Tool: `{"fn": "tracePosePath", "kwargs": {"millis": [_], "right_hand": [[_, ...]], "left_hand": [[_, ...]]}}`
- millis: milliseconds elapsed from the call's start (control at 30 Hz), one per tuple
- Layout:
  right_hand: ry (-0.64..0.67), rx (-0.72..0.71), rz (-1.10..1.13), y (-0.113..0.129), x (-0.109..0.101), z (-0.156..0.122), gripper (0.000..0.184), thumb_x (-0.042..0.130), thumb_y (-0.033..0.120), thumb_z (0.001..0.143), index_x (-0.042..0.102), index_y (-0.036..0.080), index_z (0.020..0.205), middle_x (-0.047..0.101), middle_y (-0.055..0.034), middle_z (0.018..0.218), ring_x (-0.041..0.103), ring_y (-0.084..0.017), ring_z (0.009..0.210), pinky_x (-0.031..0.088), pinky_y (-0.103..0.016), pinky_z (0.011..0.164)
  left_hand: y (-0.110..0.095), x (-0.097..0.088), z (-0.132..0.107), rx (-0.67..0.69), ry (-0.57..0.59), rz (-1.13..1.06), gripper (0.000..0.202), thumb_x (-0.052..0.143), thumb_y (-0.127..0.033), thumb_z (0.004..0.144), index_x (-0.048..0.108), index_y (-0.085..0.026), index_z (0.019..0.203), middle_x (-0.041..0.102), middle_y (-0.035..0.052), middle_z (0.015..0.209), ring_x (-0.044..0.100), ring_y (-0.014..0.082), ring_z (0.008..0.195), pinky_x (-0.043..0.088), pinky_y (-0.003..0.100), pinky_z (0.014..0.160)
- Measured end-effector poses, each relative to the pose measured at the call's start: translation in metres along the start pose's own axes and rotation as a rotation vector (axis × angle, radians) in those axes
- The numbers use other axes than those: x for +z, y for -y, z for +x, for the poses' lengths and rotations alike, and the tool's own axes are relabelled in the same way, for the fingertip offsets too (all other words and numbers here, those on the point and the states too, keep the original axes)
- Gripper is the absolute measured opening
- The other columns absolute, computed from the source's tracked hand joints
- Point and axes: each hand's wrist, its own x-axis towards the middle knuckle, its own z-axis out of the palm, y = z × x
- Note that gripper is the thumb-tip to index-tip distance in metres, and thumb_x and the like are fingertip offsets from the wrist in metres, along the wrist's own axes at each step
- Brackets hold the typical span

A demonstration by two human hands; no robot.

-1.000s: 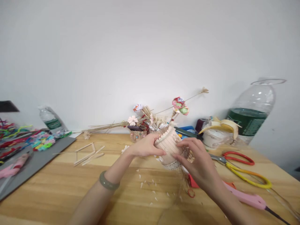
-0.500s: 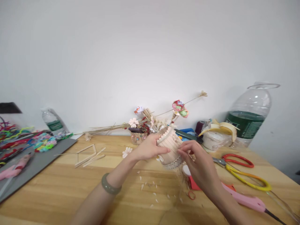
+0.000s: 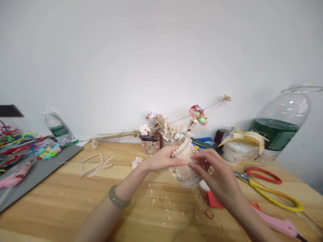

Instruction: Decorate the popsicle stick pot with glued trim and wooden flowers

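A pale pot made of craft sticks (image 3: pixel 186 155), with a scalloped rim and a lace band, is tilted above the table. My left hand (image 3: pixel 165 158) is closed around its left side, thumb across the sticks. A white flower (image 3: pixel 175 172) shows on the pot just below that thumb. The fingers and thumb of my right hand (image 3: pixel 212 169) are bent against the pot's right side; whether something small lies under them is hidden. A green bangle (image 3: pixel 118 197) circles my left wrist.
Scissors (image 3: pixel 267 185) and a pink glue gun (image 3: pixel 277 222) lie at right, near a large bottle (image 3: pixel 280 124) and a banana peel (image 3: pixel 242 138). Dried flowers (image 3: pixel 174 131) stand behind the pot. Craft sticks (image 3: pixel 97 164) and white scraps (image 3: pixel 161 201) lie on the wooden table (image 3: pixel 75 198).
The pot has tipped further and turned, bringing the white flower more into sight. My right hand's fingers have moved onto the pot's side. The view has shifted slightly.
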Motion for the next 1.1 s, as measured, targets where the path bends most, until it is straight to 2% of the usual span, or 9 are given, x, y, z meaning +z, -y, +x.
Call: {"fn": "tracePosePath", "kwargs": {"millis": [100, 267, 333, 433, 533, 633, 733, 867, 1100], "right_hand": [[0.025, 0.008, 0.011, 0.001, 0.000, 0.002, 0.007, 0.059, 0.027, 0.080, 0.061, 0.021, 0.079, 0.056, -0.0028, 0.080, 0.053, -0.013, 0.065, 0.045, -0.025, 0.055], [0.029, 0.030, 0.033, 0.004, 0.000, 0.003, 0.013, 0.057, 0.024, 0.080, 0.060, 0.021, 0.068, 0.056, -0.0021, 0.076, 0.054, -0.013, 0.067, 0.044, -0.024, 0.057], [-0.016, 0.059, 0.045, 0.001, 0.000, 0.003, 0.013, 0.057, 0.024, 0.080, 0.058, 0.021, 0.067, 0.056, -0.0015, 0.073, 0.053, -0.013, 0.064, 0.043, -0.024, 0.055], [-0.135, 0.125, 0.090, -0.003, -0.003, 0.002, 0.012, 0.049, 0.027, 0.086, 0.050, 0.021, 0.075, 0.056, 0.0006, 0.065, 0.052, -0.012, 0.056, 0.042, -0.022, 0.049], [-0.206, 0.168, 0.129, -0.001, -0.007, 0.001, 0.010, 0.046, 0.030, 0.088, 0.047, 0.022, 0.082, 0.057, 0.0016, 0.066, 0.054, -0.011, 0.058, 0.044, -0.021, 0.051], [-0.095, 0.170, 0.128, 0.010, -0.009, 0.001, 0.010, 0.058, 0.031, 0.080, 0.055, 0.022, 0.079, 0.057, 0.0013, 0.069, 0.052, -0.011, 0.059, 0.043, -0.021, 0.053], [0.044, 0.188, 0.135, 0.020, -0.008, 0.002, 0.011, 0.059, 0.030, 0.078, 0.057, 0.021, 0.072, 0.055, 0.0018, 0.064, 0.048, -0.011, 0.055, 0.039, -0.021, 0.049], [0.065, 0.209, 0.143, 0.024, -0.007, 0.004, 0.014, 0.058, 0.031, 0.078, 0.056, 0.021, 0.068, 0.054, 0.0019, 0.061, 0.046, -0.010, 0.054, 0.036, -0.021, 0.047], [0.089, 0.209, 0.123, 0.023, -0.009, 0.003, 0.015, 0.058, 0.030, 0.076, 0.053, 0.021, 0.066, 0.051, 0.0024, 0.061, 0.041, -0.010, 0.053, 0.033, -0.022, 0.048]], "left_hand": [[0.002, -0.002, 0.001, 0.006, 0.004, 0.021, 0.041, 0.071, -0.033, 0.063, 0.061, -0.011, 0.095, 0.060, 0.0031, 0.086, 0.051, 0.0130, 0.075, 0.042, 0.021, 0.066], [0.004, -0.004, 0.001, -0.006, -0.002, 0.027, 0.036, 0.070, -0.031, 0.065, 0.061, -0.010, 0.094, 0.061, 0.0031, 0.084, 0.051, 0.0128, 0.073, 0.043, 0.022, 0.066], [0.004, -0.004, 0.000, -0.016, 0.002, 0.017, 0.036, 0.069, -0.031, 0.065, 0.061, -0.010, 0.094, 0.061, 0.0036, 0.085, 0.052, 0.0130, 0.073, 0.044, 0.023, 0.066], [0.002, -0.003, 0.000, -0.023, 0.039, -0.054, 0.035, 0.069, -0.029, 0.066, 0.060, -0.011, 0.094, 0.062, 0.0030, 0.084, 0.053, 0.0121, 0.072, 0.045, 0.023, 0.068], [0.000, -0.003, -0.001, -0.023, 0.067, -0.137, 0.034, 0.070, -0.027, 0.064, 0.060, -0.011, 0.092, 0.061, 0.0014, 0.082, 0.053, 0.0106, 0.071, 0.044, 0.022, 0.069], [-0.001, -0.003, -0.001, -0.038, 0.108, -0.163, 0.034, 0.071, -0.026, 0.064, 0.059, -0.011, 0.092, 0.059, 0.0006, 0.079, 0.052, 0.0094, 0.067, 0.044, 0.022, 0.065], [-0.001, -0.002, -0.002, -0.022, 0.144, -0.159, 0.034, 0.069, -0.026, 0.067, 0.058, -0.011, 0.095, 0.058, 0.0006, 0.082, 0.051, 0.0093, 0.069, 0.044, 0.022, 0.066], [0.000, -0.002, -0.002, -0.010, 0.149, -0.125, 0.032, 0.069, -0.028, 0.067, 0.059, -0.012, 0.093, 0.059, 0.0012, 0.084, 0.052, 0.0107, 0.072, 0.045, 0.022, 0.067], [-0.001, -0.002, -0.002, -0.032, 0.162, -0.104, 0.029, 0.069, -0.027, 0.066, 0.059, -0.013, 0.088, 0.058, -0.0013, 0.076, 0.051, 0.0090, 0.065, 0.043, 0.022, 0.063]]}}
